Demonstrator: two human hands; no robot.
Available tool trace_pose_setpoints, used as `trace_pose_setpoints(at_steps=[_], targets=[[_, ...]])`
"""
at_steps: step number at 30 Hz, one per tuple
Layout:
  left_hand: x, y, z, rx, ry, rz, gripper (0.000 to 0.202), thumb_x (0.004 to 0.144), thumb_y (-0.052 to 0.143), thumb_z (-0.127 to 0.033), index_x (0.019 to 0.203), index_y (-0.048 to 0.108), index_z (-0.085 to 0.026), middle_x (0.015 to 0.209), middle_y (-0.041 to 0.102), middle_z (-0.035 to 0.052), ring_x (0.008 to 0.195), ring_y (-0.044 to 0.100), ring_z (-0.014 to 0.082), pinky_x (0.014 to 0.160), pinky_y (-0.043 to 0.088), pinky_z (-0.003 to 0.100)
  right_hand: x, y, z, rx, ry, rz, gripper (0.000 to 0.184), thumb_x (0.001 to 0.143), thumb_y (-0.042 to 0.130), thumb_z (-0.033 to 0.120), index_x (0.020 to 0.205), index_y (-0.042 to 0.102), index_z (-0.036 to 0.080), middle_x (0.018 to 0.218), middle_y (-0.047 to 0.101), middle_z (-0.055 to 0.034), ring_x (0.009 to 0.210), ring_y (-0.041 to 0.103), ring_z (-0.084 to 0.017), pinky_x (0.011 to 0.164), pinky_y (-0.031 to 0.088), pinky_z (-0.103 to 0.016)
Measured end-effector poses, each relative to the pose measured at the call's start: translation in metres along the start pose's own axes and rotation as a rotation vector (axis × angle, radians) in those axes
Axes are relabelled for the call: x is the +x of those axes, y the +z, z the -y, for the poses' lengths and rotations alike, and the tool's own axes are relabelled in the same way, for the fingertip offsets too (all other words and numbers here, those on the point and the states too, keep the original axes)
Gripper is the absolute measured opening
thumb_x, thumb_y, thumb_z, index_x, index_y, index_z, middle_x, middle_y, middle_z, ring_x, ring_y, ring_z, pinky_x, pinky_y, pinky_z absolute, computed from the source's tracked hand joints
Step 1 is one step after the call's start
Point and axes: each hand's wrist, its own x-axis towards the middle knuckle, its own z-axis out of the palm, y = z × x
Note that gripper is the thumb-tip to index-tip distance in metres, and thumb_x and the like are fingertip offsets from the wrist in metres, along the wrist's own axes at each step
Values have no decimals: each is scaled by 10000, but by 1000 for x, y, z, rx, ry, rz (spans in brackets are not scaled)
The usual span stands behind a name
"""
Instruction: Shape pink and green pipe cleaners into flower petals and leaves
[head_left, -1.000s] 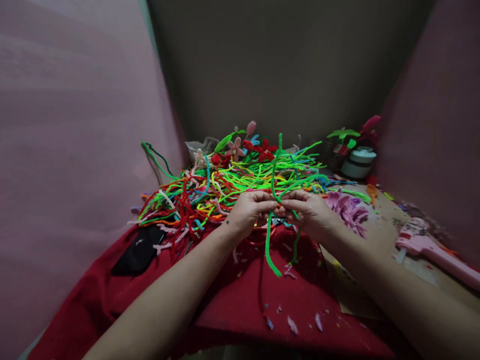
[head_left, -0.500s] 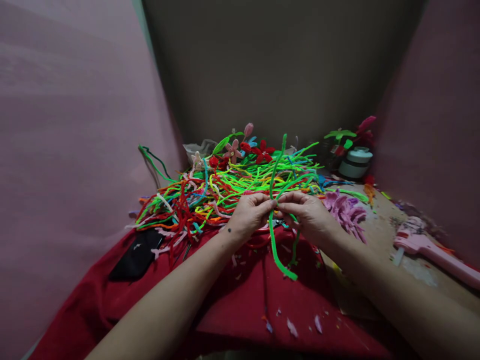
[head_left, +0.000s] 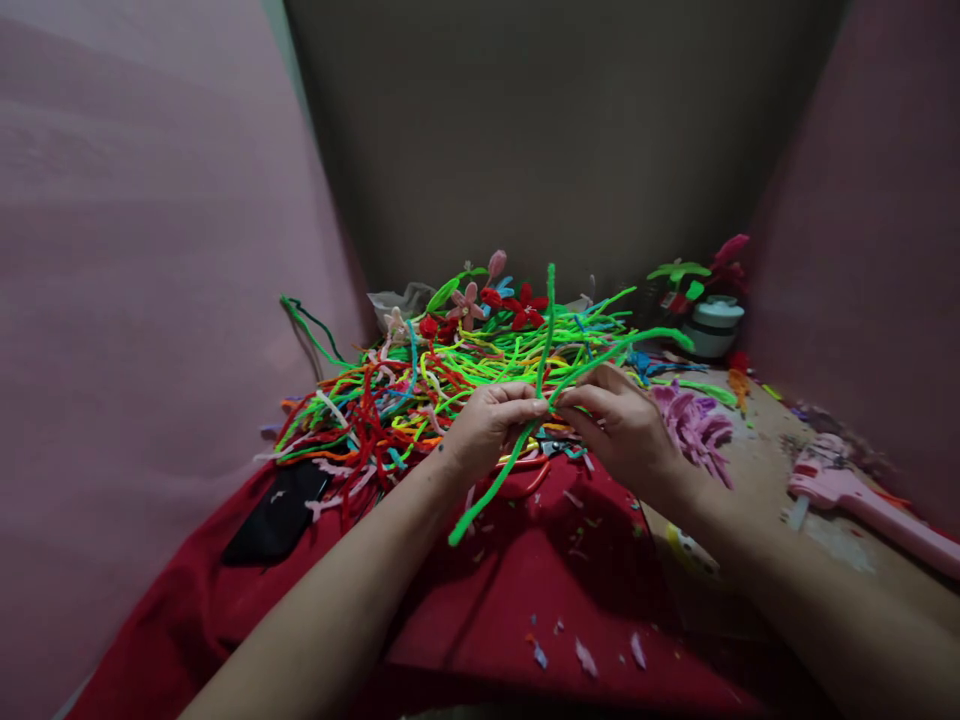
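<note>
Bright green pipe cleaners (head_left: 491,488) cross between my two hands, with ends reaching up, out to the right and down to the left. My left hand (head_left: 495,425) pinches them near the crossing with thumb and forefinger. Close against it, my right hand (head_left: 619,420) grips the same crossing from the other side; its fingertips are partly hidden. Just beneath the hands lie red-handled pliers (head_left: 536,470) on a red cloth (head_left: 525,590). Behind them spreads a big heap of pipe cleaners (head_left: 487,365) in green, red, yellow and other colours.
A black phone (head_left: 277,512) lies at the left. To the right are a purple fuzzy bundle (head_left: 694,430), a pink glue gun (head_left: 847,490) and a lidded jar (head_left: 714,328). Fuzzy flowers (head_left: 525,305) stand at the back. Pink walls (head_left: 165,280) close in both sides.
The green pipe cleaners have turned in my hands: the lower end swung from right to left, and another strand now points up to the right. My right hand's fingers have shifted.
</note>
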Motion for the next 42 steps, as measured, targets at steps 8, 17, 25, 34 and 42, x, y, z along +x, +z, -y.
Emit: trace_pose_setpoints(at_steps=[8, 17, 25, 34, 42], targets=[[-6, -5, -9, 108, 38, 84, 211, 663, 640, -325, 625, 538, -145, 501, 354, -53, 440, 272, 43, 451, 197, 197, -11, 5, 18, 348, 233, 72, 118, 784, 577, 287, 828, 657, 213, 769, 651, -21, 739, 593, -175, 679, 464, -286], [-10, 8, -17, 553, 274, -43, 136, 685, 577, -204, 575, 600, -127, 543, 476, -28, 545, 410, 73, 540, 319, 188, -16, 16, 17, 562, 323, -64, 121, 696, 682, 266, 806, 664, 220, 775, 646, -6, 718, 587, -151, 709, 485, -293], [-9, 17, -10, 412, 84, -177, 186, 656, 584, -189, 496, 511, -131, 463, 423, -48, 429, 340, 45, 429, 266, 184, -20, 25, 15, 642, 391, -122, 73, 721, 661, 273, 771, 628, 232, 767, 631, 11, 718, 589, -138, 746, 485, -299], [-7, 25, 3, -33, 125, -159, 93, 598, 672, -164, 636, 606, -111, 553, 545, -25, 523, 498, 72, 563, 438, 205, -17, 21, 16, 754, 441, -93, 94, 725, 651, 260, 779, 609, 197, 756, 644, 6, 704, 610, -146, 737, 492, -325], [-8, 26, 2, -179, 105, -167, 240, 542, 762, -239, 726, 692, -101, 648, 653, 33, 603, 593, 131, 613, 487, 256, -13, 24, 21, 1039, 514, -101, 189, 635, 671, 108, 775, 587, 203, 724, 637, 36, 684, 600, -114, 699, 472, -265]])
